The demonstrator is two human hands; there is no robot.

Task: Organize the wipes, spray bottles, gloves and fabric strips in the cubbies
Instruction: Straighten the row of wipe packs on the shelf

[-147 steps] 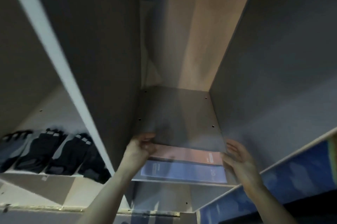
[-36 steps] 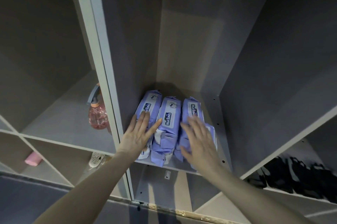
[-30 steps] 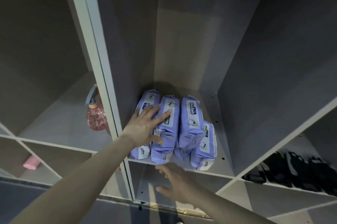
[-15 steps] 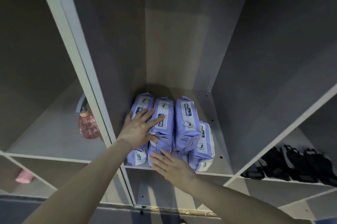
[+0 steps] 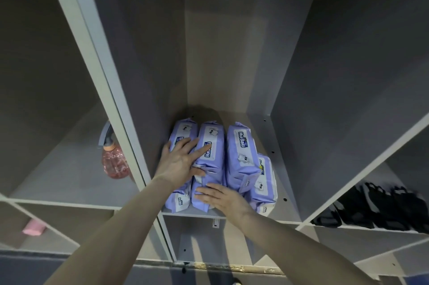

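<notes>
Up comes the right hand [image 5: 224,200], now flat on the front end of a middle pack, fingers straight; the left hand [image 5: 180,164] stays spread, pressing the wipes [image 5: 240,152] in the centre cubby. Black gloves [image 5: 371,211] sit shelved right, a pink spray bottle [image 5: 114,164] left. Judging by that, wipes nearly squared; fabric strips unseen.

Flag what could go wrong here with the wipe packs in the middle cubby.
1. The rightmost wipe pack sits nearer the shelf's front edge than the other packs; neither hand touches it, so a nudge may tip it off.
2. The left hand and right hand lie flat on the soft packs, not gripping; pushing could skew the row instead of squaring it.
3. The third pack leans over the rightmost one, so it may slump.
</notes>
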